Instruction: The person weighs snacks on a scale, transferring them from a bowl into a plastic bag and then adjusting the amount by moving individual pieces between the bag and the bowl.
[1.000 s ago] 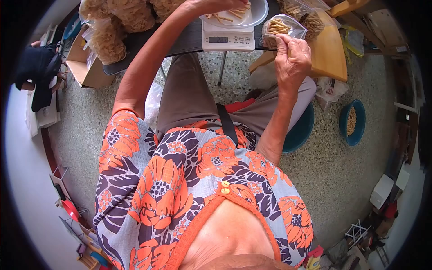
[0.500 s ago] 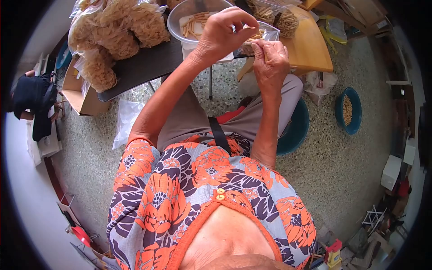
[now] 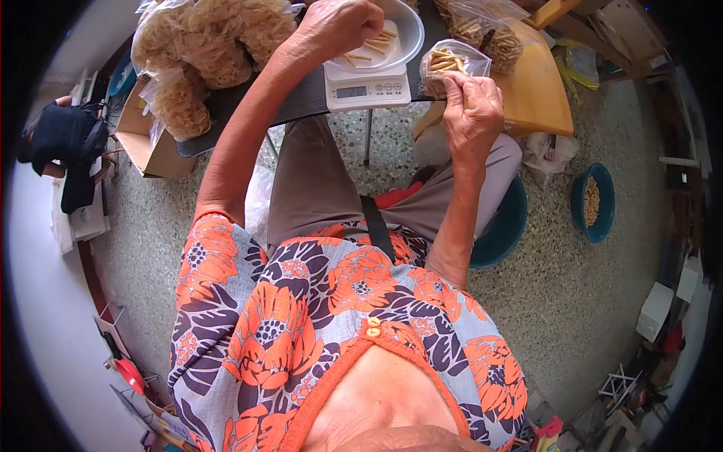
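My left hand (image 3: pixel 337 29) is closed, its fingers curled over the left rim of a clear plastic bowl (image 3: pixel 416 38). What its fingers hold, if anything, is hidden. Several short tan sticks (image 3: pixel 376 47) lie in the bowl, which rests on a white digital scale (image 3: pixel 369 92). Thumb and fingers of my right hand (image 3: pixel 474 109) pinch the near edge of a clear plastic bag (image 3: pixel 431 84), which stands to the right of the scale with tan sticks inside.
Bags of tan, flaky food (image 3: pixel 218 45) are heaped on the dark table (image 3: pixel 301 102). Filled stick bags (image 3: pixel 501 47) lie by a wooden stool (image 3: pixel 538 94). An open cardboard box (image 3: pixel 154 147) stands left; teal basins (image 3: pixel 593 202) sit on the floor.
My left hand has moved up and left, away from my right hand to the bowl's left side. The right hand stays on the bag. The view has shifted, showing more of the scale.
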### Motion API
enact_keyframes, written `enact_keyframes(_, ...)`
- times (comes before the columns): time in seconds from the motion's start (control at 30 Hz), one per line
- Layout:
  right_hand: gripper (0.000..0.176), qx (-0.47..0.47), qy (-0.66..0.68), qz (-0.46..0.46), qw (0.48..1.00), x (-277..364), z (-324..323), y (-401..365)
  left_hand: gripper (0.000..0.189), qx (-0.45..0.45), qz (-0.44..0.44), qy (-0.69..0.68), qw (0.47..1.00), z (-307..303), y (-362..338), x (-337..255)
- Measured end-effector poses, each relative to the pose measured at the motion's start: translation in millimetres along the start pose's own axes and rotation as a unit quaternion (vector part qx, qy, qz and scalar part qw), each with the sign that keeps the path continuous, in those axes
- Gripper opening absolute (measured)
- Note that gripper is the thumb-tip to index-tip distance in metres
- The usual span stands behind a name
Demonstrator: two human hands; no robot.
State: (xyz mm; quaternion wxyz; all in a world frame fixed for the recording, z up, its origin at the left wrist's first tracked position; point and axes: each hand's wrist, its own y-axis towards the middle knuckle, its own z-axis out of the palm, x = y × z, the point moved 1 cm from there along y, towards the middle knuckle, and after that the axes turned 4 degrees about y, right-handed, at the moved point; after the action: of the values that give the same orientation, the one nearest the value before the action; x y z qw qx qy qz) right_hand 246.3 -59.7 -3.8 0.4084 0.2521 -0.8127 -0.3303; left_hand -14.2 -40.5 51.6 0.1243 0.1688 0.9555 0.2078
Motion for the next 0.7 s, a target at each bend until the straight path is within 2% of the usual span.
enact_keyframes(0.03, 0.013, 0.0, 0.002, 0.0, 1.0, 0.1, 0.2, 0.0, 0.007, 0.001, -0.001, 0.002, 1.0, 2.4, -2.6, 4.9)
enact_keyframes(0.1, 0.014, 0.0, 0.0, 0.003, 1.0, -1.1, -0.2, -0.9, 0.01, 0.083, 0.009, 0.018, 0.996, 12.7, -8.4, 13.7)
enact_keyframes(0.13, 0.014, 0.002, 0.0, 0.004, 1.0, -1.6, -0.2, -1.4, 0.011, 0.078, 0.053, 0.064, 0.993, 19.6, -10.2, 19.7)
enact_keyframes(0.17, 0.013, -0.003, -0.001, 0.003, 1.0, -2.0, -0.4, -1.5, 0.011, 0.078, 0.052, 0.062, 0.994, 30.2, -9.7, 21.2)
enact_keyframes(0.23, 0.013, -0.006, -0.002, -0.002, 1.0, -1.7, -0.7, -0.7, 0.009, 0.15, -0.05, 0.118, 0.98, 43.4, -2.7, 15.1)
enact_keyframes(0.4, 0.012, -0.005, 0.001, 0.004, 1.0, 0.4, -2.2, -0.1, 0.013, 0.162, -0.031, 0.108, 0.98, 30.4, -4.6, -0.5)
enact_keyframes(0.47, 0.012, -0.009, 0.001, -0.001, 1.0, -0.7, -0.6, 0.1, 0.015, 0.202, -0.078, 0.123, 0.968, 29.7, -1.1, -5.8)
enact_keyframes(0.6, 0.013, -0.007, -0.001, -0.003, 1.0, 0.9, -2.2, 0.2, 0.013, 0.21, -0.07, 0.123, 0.967, 25.4, 0.7, -3.3)
enact_keyframes(0.7, 0.013, -0.006, 0.0, -0.001, 1.0, 0.0, -1.0, -0.2, 0.015, 0.083, -0.033, -0.046, 0.995, 15.7, -1.1, 2.2)
